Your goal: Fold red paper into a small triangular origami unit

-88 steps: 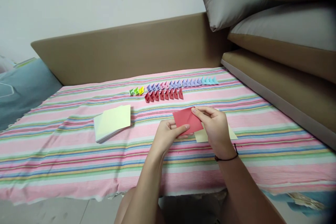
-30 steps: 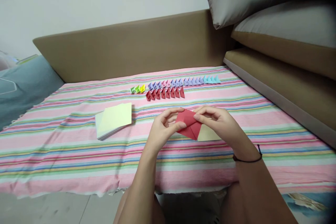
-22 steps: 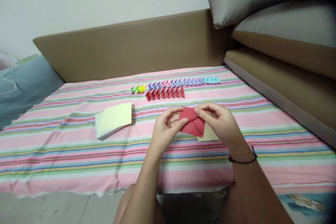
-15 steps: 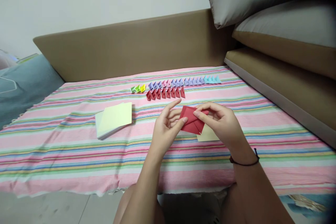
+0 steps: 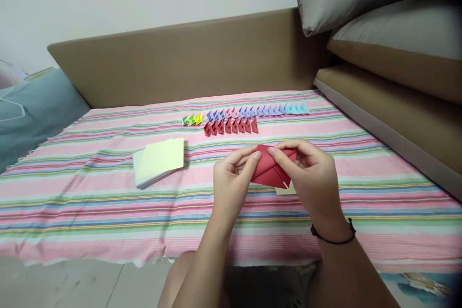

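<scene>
A folded piece of red paper (image 5: 270, 169) is held up between both hands above the striped cloth. My left hand (image 5: 234, 171) pinches its left edge between thumb and fingers. On the other side, my right hand (image 5: 309, 169) grips the upper right part, thumb on top and fingers behind. Overlapping folds cross the paper's face, and a small slit shows at its lower corner. Beneath it, partly hidden by the paper and my right hand, lies a pale yellow sheet (image 5: 285, 191). A dark cord bracelet (image 5: 334, 240) circles my right wrist.
A stack of pale yellow paper (image 5: 160, 159) lies to the left on the striped cloth (image 5: 108, 202). Farther back stand a row of red folded pieces (image 5: 228, 127) and a multicoloured row (image 5: 247, 113). Cushions (image 5: 397, 29) pile up at right; a brown backrest (image 5: 180, 62) runs behind.
My left hand's raised fingers have closed onto the red paper's left edge. The paper is now tilted a little differently, with more of its right corner showing. The view has shifted slightly.
</scene>
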Action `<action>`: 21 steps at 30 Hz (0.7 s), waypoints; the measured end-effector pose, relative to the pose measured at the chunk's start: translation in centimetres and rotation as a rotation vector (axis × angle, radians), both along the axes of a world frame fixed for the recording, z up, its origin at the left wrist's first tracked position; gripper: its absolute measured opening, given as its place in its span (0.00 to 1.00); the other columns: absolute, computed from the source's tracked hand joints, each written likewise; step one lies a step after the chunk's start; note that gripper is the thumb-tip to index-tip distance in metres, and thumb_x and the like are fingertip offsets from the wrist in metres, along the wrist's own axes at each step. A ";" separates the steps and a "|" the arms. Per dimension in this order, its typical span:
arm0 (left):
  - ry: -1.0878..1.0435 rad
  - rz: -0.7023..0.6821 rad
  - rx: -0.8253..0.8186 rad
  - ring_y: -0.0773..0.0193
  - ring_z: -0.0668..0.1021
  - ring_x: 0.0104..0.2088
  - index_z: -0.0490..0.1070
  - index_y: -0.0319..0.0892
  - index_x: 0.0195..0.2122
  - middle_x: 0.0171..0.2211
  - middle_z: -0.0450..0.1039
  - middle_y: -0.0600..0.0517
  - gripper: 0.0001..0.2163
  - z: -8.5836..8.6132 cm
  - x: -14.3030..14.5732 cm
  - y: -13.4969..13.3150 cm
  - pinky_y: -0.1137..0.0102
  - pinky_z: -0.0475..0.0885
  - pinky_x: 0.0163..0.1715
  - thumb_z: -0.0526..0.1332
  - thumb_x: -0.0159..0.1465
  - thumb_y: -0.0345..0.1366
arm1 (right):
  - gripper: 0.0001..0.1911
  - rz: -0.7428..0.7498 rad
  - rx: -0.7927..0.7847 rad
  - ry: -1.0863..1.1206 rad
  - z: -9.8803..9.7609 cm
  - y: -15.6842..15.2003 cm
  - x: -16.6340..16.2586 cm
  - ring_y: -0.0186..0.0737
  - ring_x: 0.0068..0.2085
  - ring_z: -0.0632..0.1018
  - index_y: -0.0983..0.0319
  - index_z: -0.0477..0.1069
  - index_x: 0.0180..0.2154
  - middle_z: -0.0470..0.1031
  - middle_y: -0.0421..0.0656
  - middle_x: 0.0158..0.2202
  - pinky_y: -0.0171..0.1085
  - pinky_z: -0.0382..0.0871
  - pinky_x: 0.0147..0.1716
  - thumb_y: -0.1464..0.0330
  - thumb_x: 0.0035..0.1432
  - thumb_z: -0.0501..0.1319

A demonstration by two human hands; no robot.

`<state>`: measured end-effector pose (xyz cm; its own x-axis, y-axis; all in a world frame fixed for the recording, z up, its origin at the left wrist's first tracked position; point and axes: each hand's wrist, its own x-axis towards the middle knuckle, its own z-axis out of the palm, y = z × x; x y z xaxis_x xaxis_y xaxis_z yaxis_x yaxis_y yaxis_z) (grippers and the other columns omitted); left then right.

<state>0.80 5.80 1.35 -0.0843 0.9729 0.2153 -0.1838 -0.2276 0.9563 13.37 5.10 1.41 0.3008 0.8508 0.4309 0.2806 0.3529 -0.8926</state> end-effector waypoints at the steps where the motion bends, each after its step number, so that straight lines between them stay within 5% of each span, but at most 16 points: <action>1: 0.003 0.001 -0.012 0.60 0.81 0.33 0.79 0.41 0.34 0.29 0.80 0.51 0.08 0.0 0.0 0.0 0.70 0.76 0.33 0.67 0.53 0.36 | 0.06 -0.010 0.002 -0.006 0.0 0.0 -0.1 0.40 0.32 0.74 0.60 0.72 0.29 0.75 0.42 0.30 0.37 0.67 0.29 0.64 0.51 0.64; 21: -0.042 -0.004 -0.079 0.63 0.79 0.28 0.79 0.40 0.31 0.24 0.78 0.52 0.08 -0.3 0.0 0.2 0.72 0.74 0.29 0.68 0.52 0.38 | 0.04 -0.042 0.016 -0.083 0.2 -0.5 -0.5 0.41 0.34 0.75 0.59 0.72 0.29 0.76 0.41 0.31 0.39 0.68 0.35 0.66 0.53 0.64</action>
